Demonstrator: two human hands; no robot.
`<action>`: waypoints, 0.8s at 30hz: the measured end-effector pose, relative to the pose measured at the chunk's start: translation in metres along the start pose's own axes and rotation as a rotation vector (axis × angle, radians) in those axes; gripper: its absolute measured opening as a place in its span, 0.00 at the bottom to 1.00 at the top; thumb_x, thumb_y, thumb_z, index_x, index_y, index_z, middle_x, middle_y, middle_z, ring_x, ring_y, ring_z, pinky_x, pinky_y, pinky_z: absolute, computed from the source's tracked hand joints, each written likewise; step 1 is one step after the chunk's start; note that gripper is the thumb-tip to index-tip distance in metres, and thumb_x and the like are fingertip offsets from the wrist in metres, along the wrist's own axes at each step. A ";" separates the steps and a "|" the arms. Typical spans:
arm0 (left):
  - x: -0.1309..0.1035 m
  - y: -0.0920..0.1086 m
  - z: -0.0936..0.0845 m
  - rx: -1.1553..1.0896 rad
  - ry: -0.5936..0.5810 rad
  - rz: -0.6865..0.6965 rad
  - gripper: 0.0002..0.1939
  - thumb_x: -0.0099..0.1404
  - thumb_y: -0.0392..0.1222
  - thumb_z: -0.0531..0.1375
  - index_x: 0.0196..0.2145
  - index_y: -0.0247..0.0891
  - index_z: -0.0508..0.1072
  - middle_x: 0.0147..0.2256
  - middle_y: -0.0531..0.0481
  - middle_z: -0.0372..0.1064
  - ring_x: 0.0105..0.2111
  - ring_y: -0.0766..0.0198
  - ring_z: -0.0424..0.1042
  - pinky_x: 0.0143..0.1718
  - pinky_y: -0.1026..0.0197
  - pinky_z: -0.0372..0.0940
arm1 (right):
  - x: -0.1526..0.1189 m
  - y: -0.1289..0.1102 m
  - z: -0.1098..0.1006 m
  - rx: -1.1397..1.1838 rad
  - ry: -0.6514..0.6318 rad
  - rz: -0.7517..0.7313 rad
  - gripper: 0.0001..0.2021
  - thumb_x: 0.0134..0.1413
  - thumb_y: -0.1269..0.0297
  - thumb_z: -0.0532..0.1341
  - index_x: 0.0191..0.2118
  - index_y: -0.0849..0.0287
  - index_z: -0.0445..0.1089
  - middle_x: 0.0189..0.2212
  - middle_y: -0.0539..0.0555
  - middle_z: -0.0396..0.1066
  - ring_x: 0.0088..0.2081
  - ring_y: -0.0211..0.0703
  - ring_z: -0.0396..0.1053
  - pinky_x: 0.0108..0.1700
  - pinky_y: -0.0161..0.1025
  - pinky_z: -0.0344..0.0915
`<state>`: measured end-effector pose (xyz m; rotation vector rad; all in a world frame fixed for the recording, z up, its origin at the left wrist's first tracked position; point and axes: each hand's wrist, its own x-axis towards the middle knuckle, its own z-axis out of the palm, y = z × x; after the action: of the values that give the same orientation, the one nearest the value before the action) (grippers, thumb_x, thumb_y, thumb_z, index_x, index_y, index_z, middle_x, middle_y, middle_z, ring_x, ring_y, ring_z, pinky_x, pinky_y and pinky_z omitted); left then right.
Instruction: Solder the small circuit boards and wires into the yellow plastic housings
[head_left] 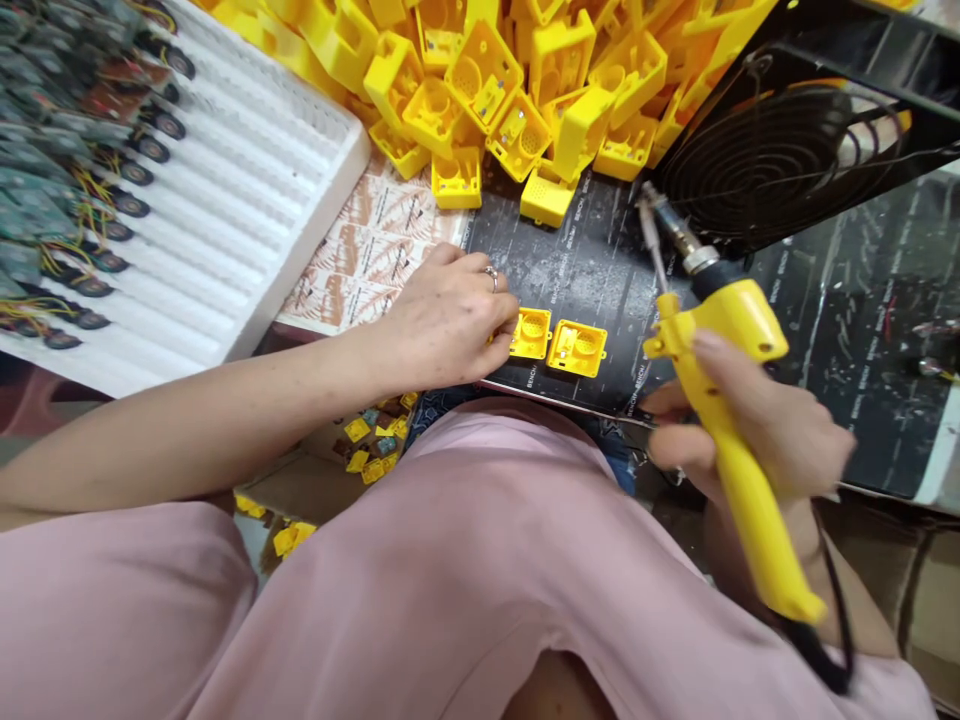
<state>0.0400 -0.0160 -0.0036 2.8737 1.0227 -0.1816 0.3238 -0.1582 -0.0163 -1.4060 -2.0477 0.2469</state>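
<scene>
My right hand (pixel 787 430) is wrapped round the handle of a yellow soldering gun (pixel 724 400), slightly blurred, its metal tip pointing up and away over the bench. A black cable trails from the bottom of the handle. On the dark bench mat, my left hand (pixel 461 315) rests with curled fingers at the left end of a small yellow plastic case (pixel 534 333), which it partly covers. Just right of that case lies a second open yellow case (pixel 577 348), with small metal parts inside; my hands are apart from it.
A large heap of yellow cases (pixel 517 90) fills the back of the bench. At left, a white foam tray (pixel 277 200) carries circuit boards with wires and round black speakers (pixel 127 205). A black fan (pixel 772 150) stands at back right. More yellow pieces (pixel 375 450) lie below the bench edge.
</scene>
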 end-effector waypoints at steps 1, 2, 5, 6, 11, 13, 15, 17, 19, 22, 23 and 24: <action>0.000 0.000 0.000 -0.002 -0.013 -0.005 0.15 0.75 0.42 0.55 0.35 0.41 0.81 0.36 0.45 0.81 0.47 0.47 0.80 0.49 0.48 0.66 | 0.007 0.001 0.006 -0.018 0.030 -0.058 0.20 0.77 0.54 0.70 0.68 0.47 0.76 0.33 0.44 0.83 0.31 0.39 0.82 0.45 0.35 0.78; -0.001 0.000 -0.001 -0.010 -0.017 -0.009 0.14 0.74 0.42 0.55 0.37 0.41 0.81 0.36 0.45 0.81 0.48 0.46 0.80 0.50 0.48 0.67 | 0.013 0.003 0.014 -0.039 0.065 -0.120 0.16 0.77 0.60 0.69 0.65 0.47 0.78 0.33 0.44 0.83 0.29 0.37 0.80 0.43 0.33 0.77; -0.009 -0.011 -0.001 -0.104 0.068 -0.015 0.14 0.73 0.44 0.58 0.48 0.40 0.82 0.44 0.43 0.83 0.51 0.44 0.80 0.54 0.46 0.70 | 0.028 0.014 0.035 -0.076 0.099 -0.231 0.09 0.76 0.64 0.70 0.57 0.51 0.79 0.38 0.48 0.85 0.33 0.39 0.83 0.42 0.35 0.78; -0.013 -0.016 0.000 -0.156 0.127 0.001 0.18 0.73 0.46 0.59 0.54 0.39 0.80 0.48 0.41 0.83 0.52 0.44 0.81 0.55 0.46 0.71 | 0.030 0.018 0.040 -0.068 0.085 -0.240 0.11 0.75 0.60 0.71 0.58 0.51 0.77 0.42 0.50 0.86 0.38 0.43 0.85 0.45 0.38 0.80; -0.028 -0.032 0.032 -0.258 0.368 0.191 0.32 0.82 0.57 0.56 0.72 0.31 0.68 0.68 0.29 0.74 0.66 0.40 0.76 0.65 0.40 0.72 | 0.022 0.030 0.053 0.103 0.012 -0.151 0.27 0.69 0.53 0.76 0.66 0.49 0.69 0.65 0.61 0.80 0.65 0.60 0.81 0.65 0.58 0.81; -0.031 -0.031 0.049 -0.134 0.403 0.261 0.28 0.84 0.55 0.57 0.72 0.38 0.70 0.69 0.32 0.75 0.65 0.40 0.78 0.63 0.38 0.73 | 0.019 0.028 0.057 0.139 0.006 -0.122 0.26 0.70 0.57 0.75 0.66 0.47 0.69 0.64 0.60 0.81 0.63 0.57 0.82 0.64 0.54 0.81; -0.040 -0.035 0.057 -0.045 0.435 0.311 0.21 0.85 0.50 0.58 0.68 0.41 0.76 0.65 0.36 0.80 0.59 0.45 0.82 0.57 0.43 0.75 | 0.020 0.023 0.063 0.109 0.035 -0.130 0.22 0.71 0.61 0.74 0.65 0.47 0.69 0.61 0.58 0.82 0.59 0.54 0.85 0.61 0.50 0.83; -0.061 -0.045 0.047 -0.070 0.441 0.332 0.18 0.85 0.47 0.58 0.63 0.40 0.80 0.58 0.37 0.84 0.50 0.51 0.84 0.49 0.52 0.75 | 0.023 0.019 0.070 0.072 0.078 -0.141 0.21 0.72 0.63 0.73 0.64 0.48 0.69 0.58 0.57 0.84 0.56 0.52 0.86 0.58 0.46 0.83; -0.090 -0.061 0.024 -0.167 0.351 0.326 0.18 0.85 0.49 0.59 0.61 0.39 0.82 0.53 0.38 0.85 0.43 0.55 0.84 0.42 0.57 0.73 | 0.026 0.017 0.074 0.058 0.095 -0.152 0.21 0.72 0.62 0.73 0.63 0.48 0.69 0.54 0.56 0.85 0.51 0.50 0.87 0.56 0.45 0.84; -0.121 -0.083 -0.012 -0.323 0.066 0.281 0.18 0.86 0.54 0.58 0.60 0.46 0.83 0.50 0.48 0.87 0.37 0.61 0.83 0.39 0.61 0.71 | 0.030 0.016 0.080 0.062 0.081 -0.178 0.20 0.73 0.58 0.73 0.64 0.49 0.70 0.46 0.53 0.85 0.41 0.49 0.87 0.54 0.45 0.84; -0.121 -0.088 -0.019 -0.330 0.011 0.251 0.18 0.86 0.55 0.58 0.59 0.48 0.84 0.50 0.51 0.88 0.37 0.61 0.83 0.39 0.61 0.71 | 0.031 0.016 0.081 0.066 0.079 -0.181 0.21 0.72 0.57 0.73 0.64 0.49 0.70 0.45 0.52 0.85 0.40 0.49 0.87 0.54 0.45 0.84; -0.113 -0.092 -0.021 -0.303 0.004 0.195 0.18 0.85 0.56 0.58 0.58 0.48 0.85 0.51 0.52 0.88 0.38 0.60 0.84 0.40 0.60 0.71 | 0.032 0.016 0.083 0.069 0.077 -0.177 0.22 0.72 0.57 0.74 0.65 0.49 0.70 0.46 0.53 0.86 0.41 0.49 0.87 0.55 0.46 0.84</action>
<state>-0.1036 -0.0127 0.0293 2.6728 0.6946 -0.0055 0.2798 -0.1071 -0.0765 -1.1665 -2.0652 0.1838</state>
